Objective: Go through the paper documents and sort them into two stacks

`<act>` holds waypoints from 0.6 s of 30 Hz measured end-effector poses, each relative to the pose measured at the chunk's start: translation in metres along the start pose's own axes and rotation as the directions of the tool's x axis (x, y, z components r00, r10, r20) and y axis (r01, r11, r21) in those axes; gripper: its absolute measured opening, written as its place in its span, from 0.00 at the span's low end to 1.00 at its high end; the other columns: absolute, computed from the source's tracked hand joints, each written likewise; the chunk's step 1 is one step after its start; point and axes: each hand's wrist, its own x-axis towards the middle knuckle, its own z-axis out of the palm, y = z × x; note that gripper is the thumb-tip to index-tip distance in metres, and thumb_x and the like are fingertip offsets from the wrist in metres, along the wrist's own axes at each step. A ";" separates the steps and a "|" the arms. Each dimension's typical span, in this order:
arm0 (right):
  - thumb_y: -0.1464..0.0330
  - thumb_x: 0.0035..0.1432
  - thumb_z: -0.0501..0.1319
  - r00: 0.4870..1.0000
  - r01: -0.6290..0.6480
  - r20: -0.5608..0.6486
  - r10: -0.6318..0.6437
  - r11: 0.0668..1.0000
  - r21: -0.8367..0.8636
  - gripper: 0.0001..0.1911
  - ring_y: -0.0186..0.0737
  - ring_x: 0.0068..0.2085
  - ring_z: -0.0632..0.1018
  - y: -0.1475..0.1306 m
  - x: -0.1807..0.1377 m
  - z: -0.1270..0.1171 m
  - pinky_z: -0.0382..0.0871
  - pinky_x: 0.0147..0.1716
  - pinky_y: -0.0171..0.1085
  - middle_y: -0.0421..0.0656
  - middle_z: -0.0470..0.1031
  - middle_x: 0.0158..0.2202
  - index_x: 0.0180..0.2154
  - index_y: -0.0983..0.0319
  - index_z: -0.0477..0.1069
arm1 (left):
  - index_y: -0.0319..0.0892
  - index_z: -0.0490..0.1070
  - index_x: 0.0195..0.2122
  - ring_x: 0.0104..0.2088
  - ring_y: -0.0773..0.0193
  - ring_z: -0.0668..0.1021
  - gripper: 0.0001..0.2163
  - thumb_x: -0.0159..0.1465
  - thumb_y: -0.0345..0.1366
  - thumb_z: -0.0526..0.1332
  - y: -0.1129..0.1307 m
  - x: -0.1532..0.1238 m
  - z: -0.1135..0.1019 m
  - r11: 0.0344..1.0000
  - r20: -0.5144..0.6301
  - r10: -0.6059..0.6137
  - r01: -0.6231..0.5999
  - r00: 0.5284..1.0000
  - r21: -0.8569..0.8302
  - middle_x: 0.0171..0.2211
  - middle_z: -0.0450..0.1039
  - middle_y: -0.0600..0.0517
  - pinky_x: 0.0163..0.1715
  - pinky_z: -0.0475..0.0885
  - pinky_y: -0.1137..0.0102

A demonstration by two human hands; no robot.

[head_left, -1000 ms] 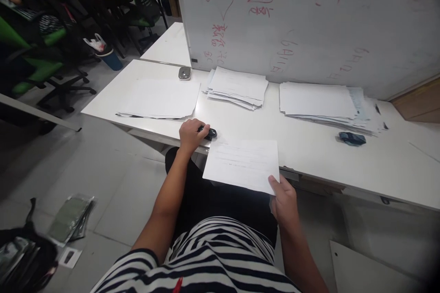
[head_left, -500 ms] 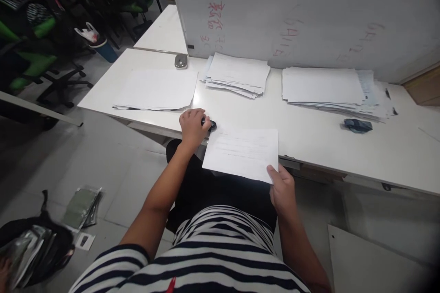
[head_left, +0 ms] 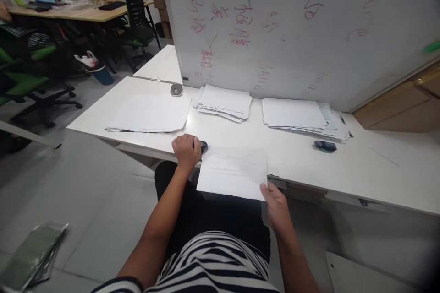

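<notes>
My left hand (head_left: 186, 150) rests closed over a small black object (head_left: 203, 145) at the front edge of the white table (head_left: 343, 165); only the object's right end shows. My right hand (head_left: 274, 201) pinches the lower right corner of a stack of white sheets (head_left: 233, 173) that overhangs the table's front edge. Faint lines of print run across the top sheet.
Three paper piles lie further back: a flat one at the left (head_left: 151, 113), a middle one (head_left: 224, 102), a right one (head_left: 299, 115). A grey device (head_left: 176, 89) and a dark object (head_left: 325, 146) sit on the table. A whiteboard (head_left: 292, 23) stands behind. Green chairs (head_left: 20, 78) are at the left.
The view has tilted up and back, showing more whiteboard. Both hands hold the same places: left on the black object, right on the sheets' corner.
</notes>
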 end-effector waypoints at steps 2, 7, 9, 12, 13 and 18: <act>0.54 0.54 0.63 0.999 0.024 -0.045 -0.029 0.993 -0.114 0.23 0.47 0.40 0.77 -0.004 0.002 -0.011 0.70 0.41 0.42 0.45 0.79 0.41 0.47 0.60 0.74 | 0.43 0.67 0.27 0.38 0.56 0.69 0.12 0.65 0.36 0.49 0.001 0.000 0.000 1.000 0.003 -0.008 0.008 1.000 -0.025 0.29 0.69 0.48 0.45 0.57 0.60; 0.54 0.53 0.64 0.893 0.169 -0.388 -0.228 0.969 -0.181 0.19 0.43 0.41 0.76 -0.009 0.011 -0.039 0.67 0.46 0.41 0.42 0.78 0.39 0.41 0.60 0.76 | 0.44 0.68 0.29 0.40 0.55 0.68 0.11 0.65 0.37 0.49 0.000 -0.001 -0.001 0.997 -0.003 -0.019 0.019 1.000 -0.078 0.32 0.70 0.47 0.47 0.57 0.60; 0.55 0.52 0.64 0.838 0.240 -0.469 -0.277 0.961 -0.139 0.19 0.42 0.43 0.75 -0.007 0.017 -0.045 0.66 0.47 0.41 0.42 0.78 0.40 0.40 0.60 0.76 | 0.44 0.68 0.29 0.40 0.55 0.68 0.11 0.65 0.37 0.49 0.000 -0.002 0.000 0.997 -0.008 -0.016 0.015 1.000 -0.077 0.32 0.69 0.47 0.46 0.57 0.60; 0.55 0.51 0.65 0.831 0.216 -0.484 -0.275 0.961 -0.174 0.19 0.42 0.43 0.75 -0.002 0.023 -0.045 0.65 0.49 0.43 0.42 0.78 0.40 0.40 0.61 0.76 | 0.44 0.68 0.28 0.39 0.55 0.68 0.12 0.65 0.37 0.49 -0.002 -0.002 0.001 0.998 -0.004 -0.014 0.014 1.000 -0.069 0.31 0.68 0.47 0.46 0.57 0.59; 0.55 0.50 0.65 0.836 0.193 -0.482 -0.261 0.963 -0.188 0.19 0.42 0.42 0.75 -0.001 0.024 -0.043 0.66 0.49 0.43 0.42 0.78 0.39 0.39 0.61 0.76 | 0.44 0.68 0.28 0.39 0.55 0.68 0.12 0.65 0.37 0.49 -0.002 -0.002 0.002 0.998 0.002 -0.016 0.016 1.000 -0.067 0.30 0.68 0.47 0.46 0.57 0.59; 0.57 0.52 0.64 0.850 0.220 -0.476 -0.224 0.973 -0.064 0.17 0.40 0.42 0.76 0.004 0.020 -0.026 0.67 0.48 0.41 0.40 0.78 0.37 0.40 0.60 0.75 | 0.44 0.68 0.28 0.39 0.54 0.68 0.11 0.64 0.37 0.50 -0.003 -0.001 0.002 0.998 0.029 -0.016 0.018 0.999 -0.056 0.31 0.68 0.47 0.46 0.57 0.58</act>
